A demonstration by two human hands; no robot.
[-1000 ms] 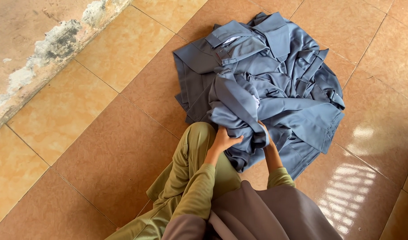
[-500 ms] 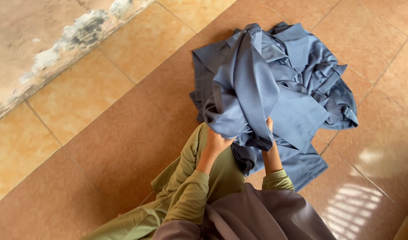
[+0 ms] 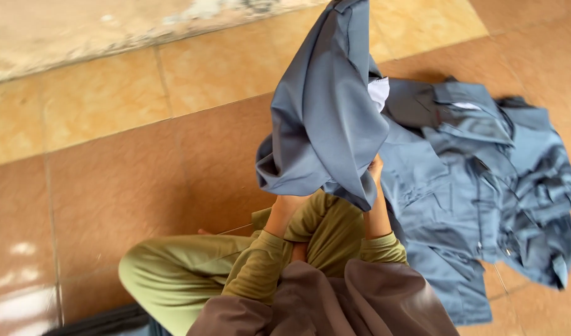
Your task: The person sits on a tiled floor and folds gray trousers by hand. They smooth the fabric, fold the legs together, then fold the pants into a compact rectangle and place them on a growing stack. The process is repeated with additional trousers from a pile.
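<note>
The right hand (image 3: 376, 167) grips the blue-grey garment (image 3: 326, 106) at its lower edge. The left hand (image 3: 290, 200) is mostly hidden under the same cloth, so I cannot tell how it grips. The garment is held up in the air. It hangs long, top to bottom, with its top end pointing away from the person. Just to the right of it, a pile of blue-grey clothes (image 3: 485, 186) lies on the tiled floor (image 3: 111, 186).

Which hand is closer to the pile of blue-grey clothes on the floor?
Right. The right hand holds the lifted garment just beside the pile; the left hand, under the garment, is farther away.
</note>
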